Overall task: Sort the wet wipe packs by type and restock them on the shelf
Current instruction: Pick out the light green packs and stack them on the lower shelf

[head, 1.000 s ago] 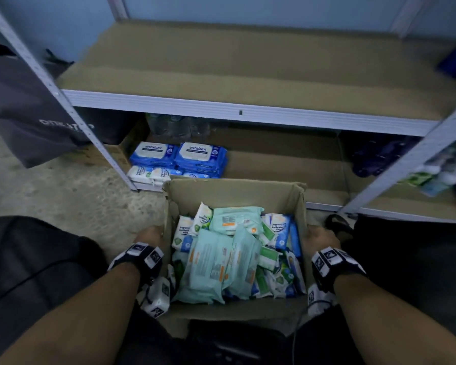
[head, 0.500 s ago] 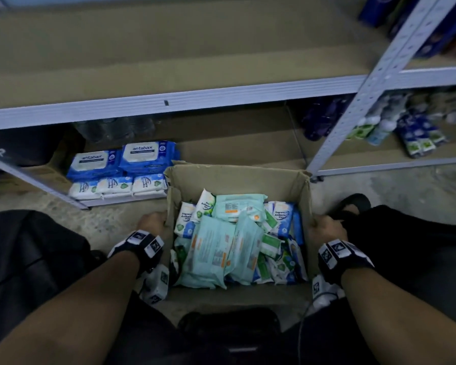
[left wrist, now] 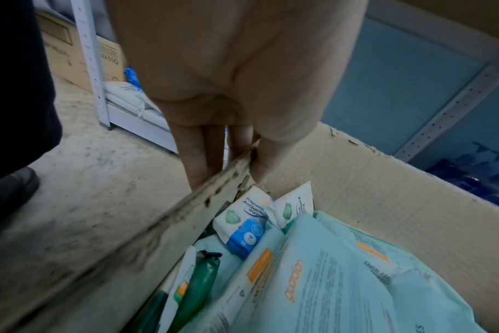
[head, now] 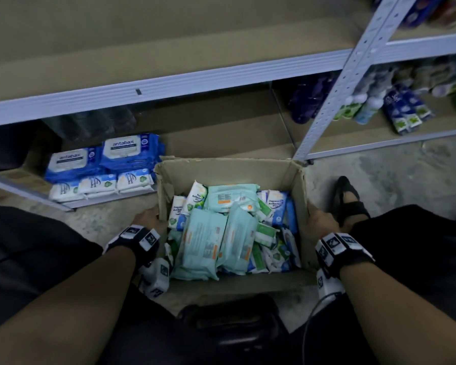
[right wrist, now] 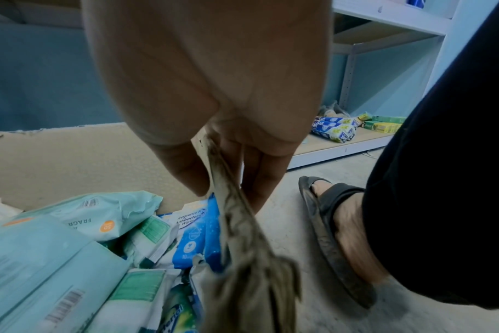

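Left hand: the left hand (head: 149,217) grips the left wall of the cardboard box (head: 229,169), thumb inside and fingers (left wrist: 195,157) outside, pinching the frayed top edge.
Right hand: the right hand (head: 320,219) grips the right wall in the same way, thumb inside, fingers (right wrist: 266,178) down the outer face.
Box: open-topped, edges torn, sitting on the concrete floor (head: 395,175) between the person's knees, just in front of the bottom shelf (head: 221,143).
Contents: a loose mixed heap of wet wipe packs. Large pale green packs (head: 208,246) lie on top in the middle; small white and blue packs (head: 275,204) marked antibacterial wipes stand along the far and side walls; small green and white packs (head: 265,230) lie toward the right.
Shelf, bottom level: two large blue packs (head: 103,156) side by side at the left, a row of small white packs (head: 100,184) along the front edge before them.
Shelf, level above: a bare brown board (head: 142,43).
Neighbouring bay: bottles and small packets (head: 403,111) to the right of the slotted upright (head: 353,75); labels too blurred to read.
Person: dark clothing, wrist bands on both arms, a foot in a dark sandal (head: 349,201) just beside the box's right wall.
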{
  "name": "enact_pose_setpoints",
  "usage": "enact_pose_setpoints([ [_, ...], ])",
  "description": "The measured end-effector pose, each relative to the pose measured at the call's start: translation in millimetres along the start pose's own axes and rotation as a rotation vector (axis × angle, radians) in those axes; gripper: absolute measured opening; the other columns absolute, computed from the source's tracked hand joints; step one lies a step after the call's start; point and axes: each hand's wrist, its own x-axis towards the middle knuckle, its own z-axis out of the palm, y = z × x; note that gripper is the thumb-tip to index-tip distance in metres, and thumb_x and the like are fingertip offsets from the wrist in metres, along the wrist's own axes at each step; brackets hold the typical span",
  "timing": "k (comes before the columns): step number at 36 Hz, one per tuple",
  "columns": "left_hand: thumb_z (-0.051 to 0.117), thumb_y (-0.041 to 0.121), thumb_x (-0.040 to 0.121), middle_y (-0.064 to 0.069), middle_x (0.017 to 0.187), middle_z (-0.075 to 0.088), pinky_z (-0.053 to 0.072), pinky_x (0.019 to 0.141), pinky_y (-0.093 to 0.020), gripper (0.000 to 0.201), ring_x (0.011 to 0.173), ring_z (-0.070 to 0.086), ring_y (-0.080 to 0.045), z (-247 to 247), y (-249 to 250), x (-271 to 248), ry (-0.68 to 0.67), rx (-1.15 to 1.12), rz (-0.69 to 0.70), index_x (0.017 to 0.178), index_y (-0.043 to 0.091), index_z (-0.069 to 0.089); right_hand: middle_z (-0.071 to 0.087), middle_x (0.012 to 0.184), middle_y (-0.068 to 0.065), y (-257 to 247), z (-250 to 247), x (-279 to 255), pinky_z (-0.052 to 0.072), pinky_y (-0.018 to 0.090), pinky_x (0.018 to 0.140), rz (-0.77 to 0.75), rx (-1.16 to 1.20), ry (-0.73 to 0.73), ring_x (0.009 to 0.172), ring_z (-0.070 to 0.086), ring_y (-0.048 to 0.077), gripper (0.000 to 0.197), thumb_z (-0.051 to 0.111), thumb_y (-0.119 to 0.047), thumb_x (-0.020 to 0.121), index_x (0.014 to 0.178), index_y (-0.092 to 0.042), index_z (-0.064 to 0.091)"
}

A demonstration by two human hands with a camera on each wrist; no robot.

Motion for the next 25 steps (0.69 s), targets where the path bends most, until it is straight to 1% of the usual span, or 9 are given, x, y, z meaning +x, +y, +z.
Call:
enact_pose_setpoints([
  [3, 0.059, 0.026, 0.092, -0.016, 0.135, 0.056, 0.042, 0.102, -0.038, 0.046, 0.121, 0.052, -0.038, 2, -7, -7, 0.012, 0.004, -0.015, 0.135, 0.014, 0.053, 0.061, 0.126, 0.018, 7, 4, 0, 0.050, 0.039, 0.089, -0.032, 0.044, 0.029, 0.108, 0.060, 0.040, 0.074, 0.055, -0.023, 0.090, 0.154, -0.034, 0.020],
  [5, 0.057, 0.024, 0.092, -0.014, 0.138, 0.054, 0.040, 0.105, -0.036, 0.049, 0.124, 0.050, -0.036, 3, -12, -12, 0.021, -0.009, 0.015, 0.140, 0.017, 0.049, 0.059, 0.127, 0.021, 10, 4, -3, 0.050, 0.041, 0.090, -0.025, 0.057, 0.033, 0.108, 0.060, 0.041, 0.077, 0.056, -0.024, 0.090, 0.155, -0.034, 0.016],
  [7, 0.058, 0.022, 0.091, -0.013, 0.139, 0.054, 0.039, 0.105, -0.034, 0.052, 0.125, 0.051, -0.035, 5, -17, -16, 0.066, -0.014, 0.061, 0.142, 0.020, 0.047, 0.057, 0.126, 0.023, 13, 3, -5, 0.050, 0.041, 0.090, -0.016, 0.052, 0.039, 0.108, 0.059, 0.041, 0.077, 0.056, -0.023, 0.091, 0.155, -0.033, 0.015],
  [9, 0.058, 0.023, 0.093, -0.013, 0.138, 0.055, 0.040, 0.104, -0.034, 0.052, 0.125, 0.051, -0.035, 6, -21, -22, 0.084, 0.017, 0.084, 0.143, 0.020, 0.047, 0.059, 0.125, 0.023, 15, 2, -7, 0.049, 0.041, 0.089, -0.018, 0.026, 0.059, 0.107, 0.060, 0.041, 0.075, 0.054, -0.021, 0.092, 0.155, -0.033, 0.016],
  [12, 0.059, 0.031, 0.094, -0.013, 0.136, 0.057, 0.043, 0.101, -0.032, 0.053, 0.122, 0.054, -0.034, 4, -24, -27, 0.056, 0.048, 0.088, 0.144, 0.022, 0.046, 0.059, 0.124, 0.022, 14, 2, -7, 0.049, 0.039, 0.086, -0.041, -0.014, 0.046, 0.107, 0.060, 0.040, 0.071, 0.050, -0.017, 0.093, 0.155, -0.033, 0.018],
  [14, 0.059, 0.031, 0.093, -0.014, 0.132, 0.060, 0.045, 0.099, -0.033, 0.052, 0.118, 0.057, -0.034, 2, -26, -27, 0.034, 0.074, 0.099, 0.143, 0.023, 0.047, 0.057, 0.126, 0.022, 13, 1, -6, 0.048, 0.037, 0.085, -0.046, -0.034, 0.010, 0.109, 0.059, 0.039, 0.068, 0.047, -0.015, 0.095, 0.154, -0.033, 0.020],
  [18, 0.059, 0.024, 0.093, -0.013, 0.129, 0.061, 0.045, 0.095, -0.031, 0.040, 0.116, 0.058, -0.031, -5, -26, -27, -0.014, 0.138, 0.143, 0.133, 0.017, 0.056, 0.054, 0.132, 0.020, 18, -4, -8, 0.046, 0.035, 0.087, -0.082, -0.079, -0.019, 0.115, 0.056, 0.039, 0.058, 0.045, -0.013, 0.097, 0.151, -0.028, 0.029],
  [21, 0.059, 0.027, 0.094, -0.011, 0.127, 0.062, 0.045, 0.093, -0.030, 0.038, 0.114, 0.059, -0.029, -6, -28, -30, -0.026, 0.166, 0.171, 0.131, 0.017, 0.057, 0.055, 0.133, 0.020, 22, -5, -10, 0.047, 0.036, 0.093, -0.112, -0.103, -0.024, 0.117, 0.055, 0.039, 0.053, 0.048, -0.011, 0.096, 0.147, -0.021, 0.039],
  [25, 0.060, 0.031, 0.093, -0.010, 0.126, 0.064, 0.045, 0.092, -0.027, 0.039, 0.113, 0.060, -0.027, -6, -30, -32, -0.057, 0.175, 0.171, 0.130, 0.018, 0.060, 0.052, 0.139, 0.016, 25, -5, -15, 0.046, 0.036, 0.097, -0.135, -0.134, -0.039, 0.122, 0.052, 0.037, 0.055, 0.048, -0.012, 0.096, 0.149, -0.021, 0.035],
])
